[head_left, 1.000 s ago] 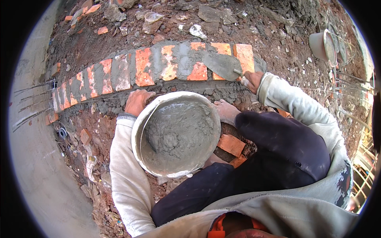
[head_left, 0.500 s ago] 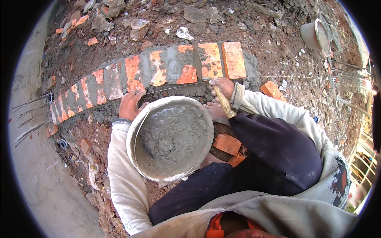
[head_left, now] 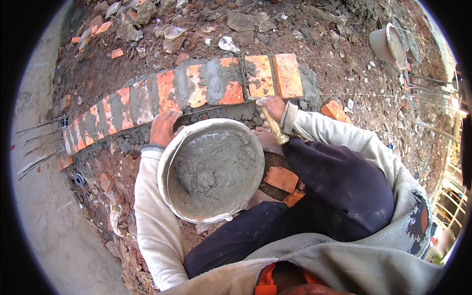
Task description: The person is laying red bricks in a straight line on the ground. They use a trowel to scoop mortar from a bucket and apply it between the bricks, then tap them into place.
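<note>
Squatting low over the work, knees in dark trousers framing the mortar pan [head_left: 211, 169], which sits btwn the legs, round, pale-rimmed, roughly half full of wet grey mix heaped toward its left side. A loose brick [head_left: 281, 178] lies just beside the pan on its right, tucked against the leg. Left hand [head_left: 164, 127] is just past the pan's far-left rim, fingers spread and pressed flat on the near edge of the brick course [head_left: 162, 96], holding nothing, bracing more than gripping. Right hand [head_left: 272, 107] now closed tight round the wooden handle [head_left: 273, 127] of the trowel; a sec ago that arm was stretched out w/ the blade flat over the far-right bricks, and since then it has pulled back and down to the near face of the row, handle angling toward the knee, blade end hidden under the fist so can't tell what it's touching. Reads to me as the spreading stroke being done and the tool shifting to the near side of the joint, tho that's a judgement. The two rightmost bricks [head_left: 274, 75] sit clean and orange on top, while the ones to their left are smeared w/ grey mortar. A taut string line [head_left: 373, 95] runs off to the right along the near edge. Farther out: rubble and red soil, a bucket [head_left: 388, 44] upper right, rebar ends [head_left: 37, 130] poking in at far left.
</note>
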Demonstrator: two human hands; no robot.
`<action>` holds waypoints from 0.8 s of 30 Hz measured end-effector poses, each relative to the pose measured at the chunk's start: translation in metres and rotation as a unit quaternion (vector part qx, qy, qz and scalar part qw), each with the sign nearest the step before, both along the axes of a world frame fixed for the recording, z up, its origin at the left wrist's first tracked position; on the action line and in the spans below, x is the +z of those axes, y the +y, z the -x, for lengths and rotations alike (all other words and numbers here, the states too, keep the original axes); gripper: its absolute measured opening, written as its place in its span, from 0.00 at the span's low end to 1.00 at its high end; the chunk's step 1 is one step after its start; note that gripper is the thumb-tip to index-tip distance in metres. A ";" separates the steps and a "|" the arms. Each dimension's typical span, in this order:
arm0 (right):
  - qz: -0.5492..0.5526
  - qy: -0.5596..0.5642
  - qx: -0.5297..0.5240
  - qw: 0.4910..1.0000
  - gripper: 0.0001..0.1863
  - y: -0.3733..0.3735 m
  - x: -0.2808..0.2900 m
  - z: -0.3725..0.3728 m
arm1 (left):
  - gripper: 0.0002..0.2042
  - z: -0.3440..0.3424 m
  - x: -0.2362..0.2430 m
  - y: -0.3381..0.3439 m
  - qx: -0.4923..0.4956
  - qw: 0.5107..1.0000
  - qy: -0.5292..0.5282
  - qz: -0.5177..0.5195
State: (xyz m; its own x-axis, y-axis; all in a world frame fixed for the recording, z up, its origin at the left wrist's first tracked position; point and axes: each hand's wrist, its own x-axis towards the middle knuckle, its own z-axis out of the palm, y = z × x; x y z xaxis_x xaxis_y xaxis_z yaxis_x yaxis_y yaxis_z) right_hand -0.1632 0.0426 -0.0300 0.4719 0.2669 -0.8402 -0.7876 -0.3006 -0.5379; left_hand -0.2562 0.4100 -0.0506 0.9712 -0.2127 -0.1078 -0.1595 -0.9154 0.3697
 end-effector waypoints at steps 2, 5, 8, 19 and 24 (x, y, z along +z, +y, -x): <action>-0.043 -0.046 0.002 0.998 0.15 0.002 0.001 0.000 | 0.23 -0.001 0.000 -0.001 0.007 1.000 0.001 0.013; -0.054 -0.052 -0.011 0.997 0.16 0.006 0.001 -0.001 | 0.23 -0.002 0.001 -0.002 0.016 1.000 -0.007 0.012; -0.048 0.030 -0.047 0.997 0.16 0.007 0.002 -0.003 | 0.23 -0.005 0.003 -0.002 0.015 0.999 -0.034 0.001; -0.050 0.026 -0.019 0.998 0.14 -0.014 -0.001 -0.010 | 0.22 -0.015 0.012 -0.002 0.022 1.000 -0.016 0.004; -0.078 -0.060 -0.024 0.995 0.15 -0.029 0.003 -0.020 | 0.23 -0.013 0.016 0.001 0.034 0.999 0.014 0.010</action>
State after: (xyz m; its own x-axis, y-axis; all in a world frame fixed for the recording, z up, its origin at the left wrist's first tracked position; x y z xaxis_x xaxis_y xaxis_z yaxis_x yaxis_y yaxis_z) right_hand -0.1436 0.0132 -0.0273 0.5818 0.3644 -0.7271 -0.7266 -0.1689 -0.6660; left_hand -0.2429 0.4106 -0.0347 0.9801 -0.1493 -0.1308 -0.0874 -0.9164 0.3905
